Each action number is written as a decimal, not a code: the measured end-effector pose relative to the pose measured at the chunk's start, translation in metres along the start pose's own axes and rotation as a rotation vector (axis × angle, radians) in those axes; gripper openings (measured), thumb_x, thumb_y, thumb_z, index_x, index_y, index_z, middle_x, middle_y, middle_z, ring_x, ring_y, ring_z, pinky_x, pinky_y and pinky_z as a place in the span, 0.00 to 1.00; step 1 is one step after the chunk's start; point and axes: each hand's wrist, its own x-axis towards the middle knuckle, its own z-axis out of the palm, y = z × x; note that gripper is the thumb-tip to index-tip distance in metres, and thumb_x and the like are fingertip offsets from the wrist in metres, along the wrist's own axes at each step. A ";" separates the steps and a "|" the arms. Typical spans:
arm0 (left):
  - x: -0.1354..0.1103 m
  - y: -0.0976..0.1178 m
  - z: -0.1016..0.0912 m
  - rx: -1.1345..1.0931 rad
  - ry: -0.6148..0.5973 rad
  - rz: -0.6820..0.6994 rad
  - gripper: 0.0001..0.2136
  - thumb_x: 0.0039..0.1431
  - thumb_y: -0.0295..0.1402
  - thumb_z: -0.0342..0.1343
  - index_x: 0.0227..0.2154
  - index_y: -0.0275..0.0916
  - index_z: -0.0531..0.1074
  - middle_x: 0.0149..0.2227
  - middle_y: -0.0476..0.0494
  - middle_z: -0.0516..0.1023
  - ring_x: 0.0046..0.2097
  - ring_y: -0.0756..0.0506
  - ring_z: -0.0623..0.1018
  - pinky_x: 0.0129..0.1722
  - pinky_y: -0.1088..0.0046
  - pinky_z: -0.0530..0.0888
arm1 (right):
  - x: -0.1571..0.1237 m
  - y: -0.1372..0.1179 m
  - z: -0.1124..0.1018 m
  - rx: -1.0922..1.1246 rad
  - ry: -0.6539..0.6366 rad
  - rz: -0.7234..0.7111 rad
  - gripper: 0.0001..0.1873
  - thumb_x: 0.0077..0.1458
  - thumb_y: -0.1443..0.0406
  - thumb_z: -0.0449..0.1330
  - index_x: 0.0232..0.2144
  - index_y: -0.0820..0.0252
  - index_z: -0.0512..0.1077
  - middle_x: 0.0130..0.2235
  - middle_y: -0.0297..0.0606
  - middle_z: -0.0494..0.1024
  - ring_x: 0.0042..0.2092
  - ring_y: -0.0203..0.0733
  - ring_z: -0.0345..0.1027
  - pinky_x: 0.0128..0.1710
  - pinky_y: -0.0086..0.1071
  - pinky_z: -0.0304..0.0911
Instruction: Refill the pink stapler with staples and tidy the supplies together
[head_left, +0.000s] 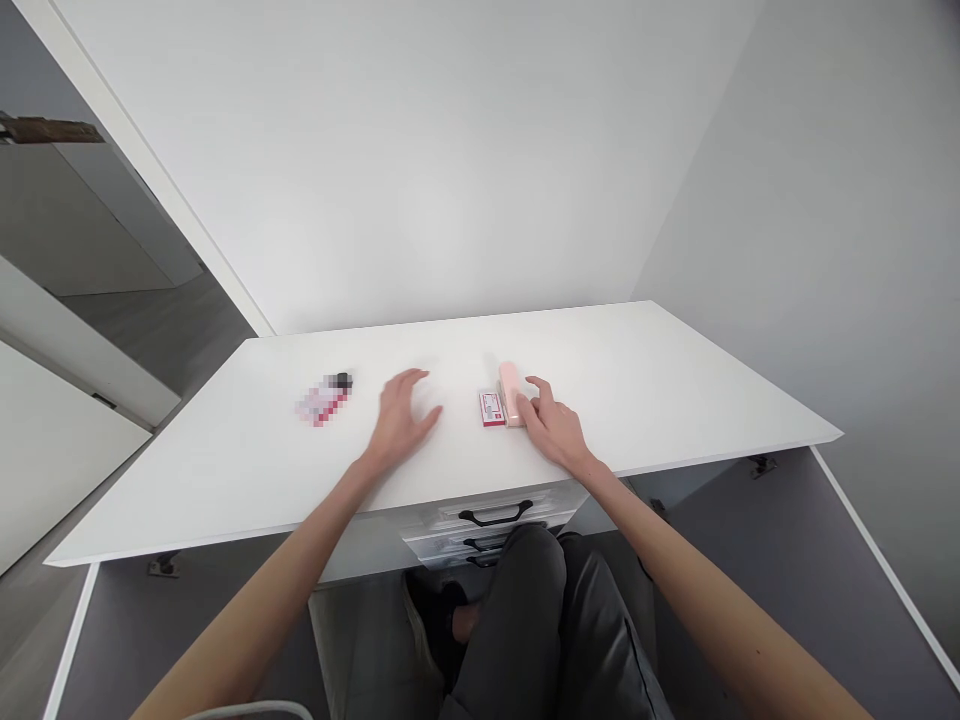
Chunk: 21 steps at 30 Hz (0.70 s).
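Observation:
A pink stapler [510, 393] lies lengthwise on the white tabletop. Against its left side is a small white-and-red box [491, 408], which looks like a staple box. My right hand [553, 425] is just right of the stapler, its thumb at the stapler's near right side and its index finger raised and apart from it. Its other fingers are curled loosely, not wrapped around anything. To the left of the box, my left hand [400, 420] rests at the tabletop with thumb and fingers spread, holding nothing.
A blurred pink and red item with a black end [324, 400] lies on the left of the white tabletop [705, 390]. Drawers with black handles [495, 514] are below the front edge, above my knees. A wall [450, 180] rises behind the table, and an opening is at the left.

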 end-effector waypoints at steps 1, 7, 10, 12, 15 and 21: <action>-0.004 -0.011 -0.011 0.068 0.073 -0.044 0.24 0.64 0.42 0.58 0.61 0.42 0.64 0.63 0.34 0.68 0.66 0.34 0.66 0.69 0.49 0.60 | 0.000 0.001 0.000 0.011 0.012 0.002 0.30 0.71 0.47 0.41 0.65 0.57 0.58 0.31 0.33 0.80 0.36 0.50 0.76 0.40 0.39 0.63; -0.031 -0.067 -0.071 0.359 0.230 -0.433 0.34 0.57 0.47 0.62 0.62 0.36 0.61 0.64 0.27 0.62 0.67 0.27 0.61 0.66 0.43 0.59 | -0.001 0.004 0.002 0.046 0.070 0.028 0.29 0.72 0.48 0.39 0.64 0.57 0.58 0.33 0.35 0.80 0.37 0.51 0.75 0.40 0.39 0.64; -0.037 -0.084 -0.087 0.355 0.180 -0.557 0.41 0.54 0.51 0.63 0.64 0.35 0.57 0.66 0.26 0.62 0.68 0.26 0.60 0.67 0.41 0.58 | 0.000 0.005 0.002 0.045 0.063 0.029 0.29 0.72 0.48 0.39 0.63 0.57 0.59 0.34 0.36 0.81 0.38 0.51 0.76 0.40 0.39 0.64; -0.036 -0.092 -0.092 0.314 0.134 -0.611 0.43 0.54 0.54 0.63 0.65 0.36 0.55 0.66 0.26 0.64 0.68 0.26 0.62 0.67 0.42 0.58 | 0.000 0.005 0.002 0.040 0.057 0.030 0.29 0.72 0.48 0.39 0.63 0.57 0.59 0.34 0.36 0.81 0.38 0.51 0.76 0.40 0.39 0.64; -0.031 -0.099 -0.092 0.253 0.080 -0.651 0.43 0.54 0.55 0.62 0.66 0.37 0.53 0.66 0.27 0.66 0.67 0.27 0.65 0.67 0.44 0.59 | 0.000 0.006 0.003 0.048 0.053 0.037 0.29 0.71 0.48 0.39 0.63 0.56 0.59 0.34 0.35 0.81 0.38 0.51 0.76 0.41 0.39 0.64; -0.022 -0.104 -0.087 0.238 0.060 -0.680 0.42 0.55 0.54 0.61 0.65 0.37 0.53 0.63 0.29 0.72 0.66 0.27 0.68 0.66 0.45 0.60 | -0.001 0.005 0.003 0.060 0.048 0.047 0.28 0.71 0.48 0.39 0.62 0.56 0.60 0.35 0.37 0.81 0.40 0.53 0.75 0.43 0.40 0.63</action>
